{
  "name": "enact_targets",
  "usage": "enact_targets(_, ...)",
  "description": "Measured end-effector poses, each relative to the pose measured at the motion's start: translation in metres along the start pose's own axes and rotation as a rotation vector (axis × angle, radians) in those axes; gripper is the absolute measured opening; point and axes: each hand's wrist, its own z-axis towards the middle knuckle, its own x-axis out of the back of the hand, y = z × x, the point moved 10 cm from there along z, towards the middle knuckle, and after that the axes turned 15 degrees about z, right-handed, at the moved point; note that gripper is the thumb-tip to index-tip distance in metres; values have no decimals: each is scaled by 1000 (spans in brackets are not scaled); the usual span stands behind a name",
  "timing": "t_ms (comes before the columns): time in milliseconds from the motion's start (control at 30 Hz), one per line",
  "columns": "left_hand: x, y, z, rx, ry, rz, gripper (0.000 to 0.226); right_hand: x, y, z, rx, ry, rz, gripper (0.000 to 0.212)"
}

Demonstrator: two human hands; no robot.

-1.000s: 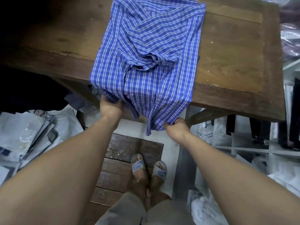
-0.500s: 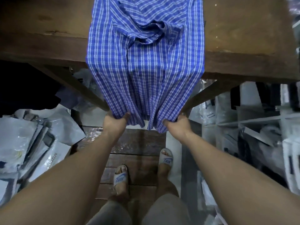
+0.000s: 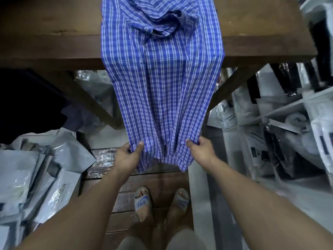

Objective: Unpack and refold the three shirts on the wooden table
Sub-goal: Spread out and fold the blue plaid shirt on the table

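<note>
A blue and white checked shirt (image 3: 162,83) lies partly on the wooden table (image 3: 252,40) and hangs over its near edge toward me. A crumpled fold of its cloth bunches on the tabletop near the edge. My left hand (image 3: 128,156) pinches the left side of the hanging hem. My right hand (image 3: 201,150) pinches the right side of the hem. The cloth is stretched taut between the table edge and both hands. No other shirts show in this view.
Grey plastic mailer bags (image 3: 36,177) pile up on the floor at the left. White shelves (image 3: 288,112) with bagged goods stand at the right. A slanted table brace (image 3: 93,101) runs under the top. My sandalled feet (image 3: 158,201) stand on a wooden pallet.
Both hands have pulled the shirt's hem down and toward me, so more cloth hangs off the table edge and lies straighter. The view has tilted further down.
</note>
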Motion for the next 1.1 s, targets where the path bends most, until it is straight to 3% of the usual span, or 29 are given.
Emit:
enact_targets(233, -8, 12, -17, 32, 49, -20, 22, -2, -1, -11, 16, -49, -25, 28)
enact_targets(300, -10, 17, -21, 11, 63, 33, 33, 0, -4, -15, 28, -61, -38, 40)
enact_targets(367, -8, 18, -22, 2, 91, 49, 44, 2, -7, -19, 34, -77, -28, 34)
enact_targets(400, -8, 19, -24, -4, 98, 43, 43, 3, -4, -19, 16, -90, 6, 28)
enact_targets(500, -11, 20, -32, 29, 46, -82, 40, -2, 17, -23, -133, -144, 97, 38)
enact_targets(633, -17, 13, -40, 130, -77, -214, 45, -6, 33, -34, -280, -169, 126, 26)
enact_targets(733, -6, 10, -50, 166, -52, -230, 41, 0, 27, -43, -309, -149, 176, 20)
enact_targets(867, 13, 14, -70, 166, 5, -190, 42, 10, 9, -62, -301, -160, 126, 34)
enact_targets(1033, 34, 42, -101, 126, 46, -192, 66, 32, -36, -90, -203, -73, 110, 71)
enact_targets(1100, 45, 65, -113, 106, 71, -213, 62, 38, -61, -97, -150, -50, 135, 72)
